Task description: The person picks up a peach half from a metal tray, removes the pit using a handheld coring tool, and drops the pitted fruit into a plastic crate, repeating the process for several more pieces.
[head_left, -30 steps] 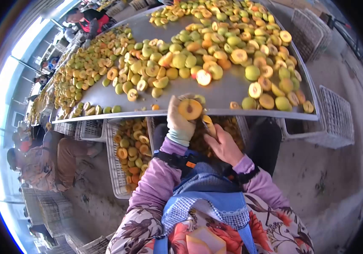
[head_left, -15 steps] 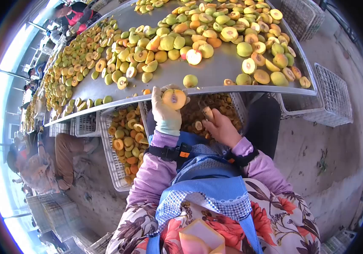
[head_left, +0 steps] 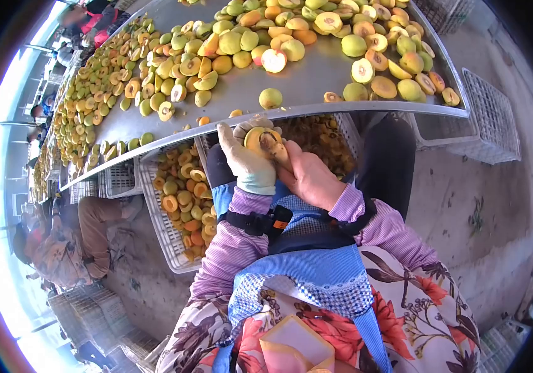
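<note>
My left hand (head_left: 248,163), in a pale glove, is closed around a yellow peach half (head_left: 253,138) with its cut face up, just below the table's front edge. My bare right hand (head_left: 314,178) grips a short tool with a wooden-looking handle (head_left: 277,153). The tool's front end lies against the middle of the cut face; its working tip is hidden. Both hands meet at the fruit. Beneath them, a crate of cut peach pieces (head_left: 325,144) shows partly between my knees.
A metal table (head_left: 235,99) spreads ahead, heaped with whole and halved peaches (head_left: 229,43). To the left below stands a white crate (head_left: 162,239) of peach halves. More crates (head_left: 490,118) are at the right. Another person (head_left: 61,245) sits at the left.
My right hand has moved up and left, bringing the tool onto the peach half's cut face. My left hand still holds the fruit. The whole view has shifted slightly.
</note>
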A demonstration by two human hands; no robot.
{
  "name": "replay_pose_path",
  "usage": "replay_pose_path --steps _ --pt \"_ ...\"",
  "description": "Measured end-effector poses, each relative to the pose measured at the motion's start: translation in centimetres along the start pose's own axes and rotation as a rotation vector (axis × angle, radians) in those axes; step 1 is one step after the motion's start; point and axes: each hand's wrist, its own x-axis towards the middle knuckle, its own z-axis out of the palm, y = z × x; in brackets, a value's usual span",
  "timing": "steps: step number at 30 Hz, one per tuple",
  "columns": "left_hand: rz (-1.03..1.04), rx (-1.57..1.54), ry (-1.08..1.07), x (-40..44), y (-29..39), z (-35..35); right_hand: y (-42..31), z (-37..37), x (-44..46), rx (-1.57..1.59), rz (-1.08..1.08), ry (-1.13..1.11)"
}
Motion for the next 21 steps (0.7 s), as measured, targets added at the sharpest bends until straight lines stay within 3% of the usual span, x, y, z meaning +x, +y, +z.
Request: replay_pose_path --steps 6,10,14,19,21 --pt "-0.151 0.114 -0.024 0.3 1.1 0.2 0.5 -1.4 0.6 -0.004 0.007 -0.173" --pt "-0.388 0.14 -0.157 1.9 1.6 -1.1 1.3 -2.0 0.8 0.025 0.033 -0.286" --pt "-0.177 0.284 -0.105 1.6 0.6 -0.6 1.7 -2.8 1.5 0.049 0.029 -0.321" --pt "-0.324 0.385 -0.093 1.8 1.6 -0.2 2.1 -3.6 2.1 -0.004 0.067 -0.432" --pt "-0.252 0.432 -0.12 1.4 1.7 -0.2 2.1 -3.0 1.7 0.111 0.041 -0.382"
